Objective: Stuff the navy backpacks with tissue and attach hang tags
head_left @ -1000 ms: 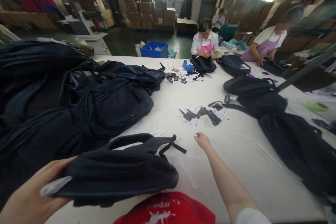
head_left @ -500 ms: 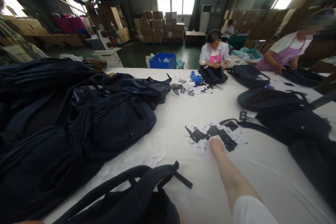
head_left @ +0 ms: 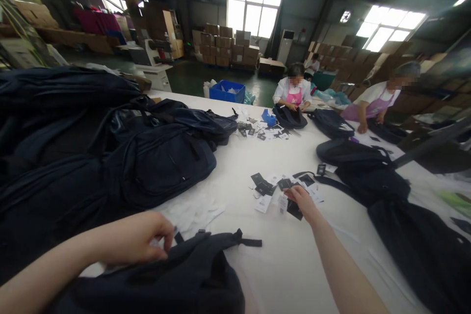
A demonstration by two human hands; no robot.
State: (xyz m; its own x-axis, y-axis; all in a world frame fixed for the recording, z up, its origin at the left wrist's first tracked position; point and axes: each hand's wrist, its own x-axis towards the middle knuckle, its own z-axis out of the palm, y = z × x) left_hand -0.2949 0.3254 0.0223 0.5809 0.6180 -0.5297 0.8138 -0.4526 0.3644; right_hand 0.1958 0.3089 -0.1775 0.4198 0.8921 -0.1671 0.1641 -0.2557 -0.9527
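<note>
My right hand (head_left: 300, 198) is over the pile of hang tags (head_left: 263, 187) on the white table, its fingers pinched at the top of a white hang tag (head_left: 282, 204) with a printed code. Black and white tags lie loosely around it. My left hand (head_left: 147, 236) is curled closed above a dark navy backpack (head_left: 165, 282) in front of me. Something small and pale shows between its fingers, too little to name. The backpack's straps and loose webbing end (head_left: 252, 242) point toward the table's middle.
Navy backpacks (head_left: 165, 162) are heaped on the left. More backpacks (head_left: 368, 167) lie along the right side. A second tag pile (head_left: 263, 130) with a blue holder (head_left: 269, 117) lies farther off. Two co-workers in pink aprons (head_left: 293, 99) handle bags across the table (head_left: 239, 162).
My left hand has come into view over the near backpack. My right hand has lifted slightly from the pile with a white tag in its fingers. The camera view has tilted and shifted.
</note>
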